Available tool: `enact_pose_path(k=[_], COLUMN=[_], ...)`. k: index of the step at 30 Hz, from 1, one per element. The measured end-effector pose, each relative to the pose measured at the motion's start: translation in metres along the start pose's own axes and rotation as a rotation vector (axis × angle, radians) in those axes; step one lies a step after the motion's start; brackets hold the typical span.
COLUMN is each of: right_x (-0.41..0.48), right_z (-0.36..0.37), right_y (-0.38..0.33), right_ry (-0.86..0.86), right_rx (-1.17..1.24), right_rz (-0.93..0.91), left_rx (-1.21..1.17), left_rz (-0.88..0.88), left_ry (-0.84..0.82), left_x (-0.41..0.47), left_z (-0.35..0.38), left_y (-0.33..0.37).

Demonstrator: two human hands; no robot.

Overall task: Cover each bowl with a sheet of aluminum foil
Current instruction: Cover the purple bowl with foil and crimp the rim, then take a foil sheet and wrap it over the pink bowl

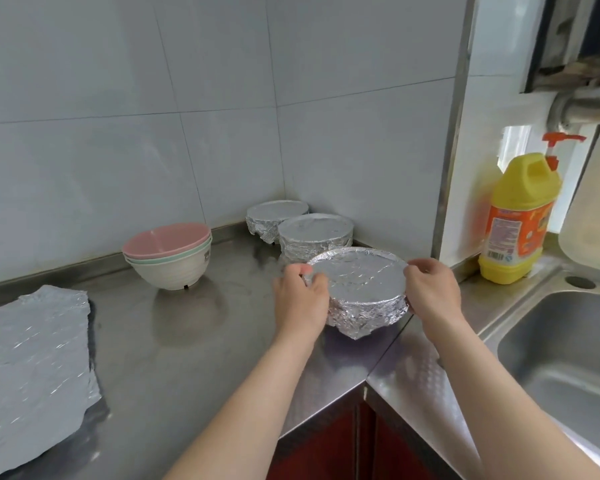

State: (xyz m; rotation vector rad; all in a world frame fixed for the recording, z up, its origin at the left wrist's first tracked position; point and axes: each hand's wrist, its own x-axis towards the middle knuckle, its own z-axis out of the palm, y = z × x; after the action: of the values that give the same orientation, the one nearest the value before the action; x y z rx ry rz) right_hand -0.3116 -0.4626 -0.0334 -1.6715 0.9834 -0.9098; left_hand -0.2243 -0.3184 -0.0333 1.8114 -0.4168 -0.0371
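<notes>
A foil-wrapped bowl (359, 287) is held between both hands just above or on the steel counter. My left hand (300, 301) grips its left rim with thumb on top and fingers curled round the side. My right hand (432, 289) grips its right rim the same way. Two more foil-covered bowls (315, 233) (274, 214) stand behind it in the corner. A stack of bare bowls (168, 254), pink on top, sits to the left by the wall. Loose foil sheets (32, 368) lie at the counter's left edge.
The steel counter (194, 341) runs along tiled walls that meet in a corner. A sink (568, 358) lies at the right. A yellow pump bottle of detergent (520, 216) stands behind the sink. Red cabinet doors are below the counter.
</notes>
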Motion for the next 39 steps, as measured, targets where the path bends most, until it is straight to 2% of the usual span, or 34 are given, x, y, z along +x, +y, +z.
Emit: enact_pose_path(k=[3, 7, 13, 21, 26, 29, 31, 34, 39], right_x=[0.011, 0.013, 0.013, 0.019, 0.020, 0.012, 0.001, -0.027, -0.080], right_z=[0.002, 0.006, 0.010, 0.008, 0.009, 0.007, 0.007, 0.011, 0.042], right_y=[0.000, -0.003, 0.004, 0.015, 0.020, 0.009, -0.002, -0.024, -0.046], right_ry=[0.000, -0.002, -0.002, -0.181, -0.046, 0.139, 0.199, 0.105, -0.201], right_rx=[0.093, 0.169, 0.191, 0.150, 0.135, -0.068, -0.104, -0.081, -0.120], right_rz=[0.031, 0.022, -0.027, -0.101, -0.133, -0.286, -0.431, -0.520, -0.531], left_rx=[-0.091, -0.240, -0.217, -0.124, -0.052, -0.059, -0.081, -0.079, -0.054], left_rz=[0.018, -0.054, 0.002, 0.042, 0.041, 0.027, 0.034, 0.101, 0.150], left_ry=[-0.023, -0.052, -0.098, -0.135, -0.216, -0.271, -0.277, -0.229, -0.192], left_x=[0.001, 0.012, 0.003, -0.002, -0.010, -0.011, -0.013, -0.018, -0.030], left_z=[0.006, 0.017, 0.024, 0.037, 0.037, 0.026, 0.012, -0.023, -0.088], left_y=[-0.007, -0.021, -0.012, -0.008, 0.006, 0.010, 0.012, 0.017, 0.021])
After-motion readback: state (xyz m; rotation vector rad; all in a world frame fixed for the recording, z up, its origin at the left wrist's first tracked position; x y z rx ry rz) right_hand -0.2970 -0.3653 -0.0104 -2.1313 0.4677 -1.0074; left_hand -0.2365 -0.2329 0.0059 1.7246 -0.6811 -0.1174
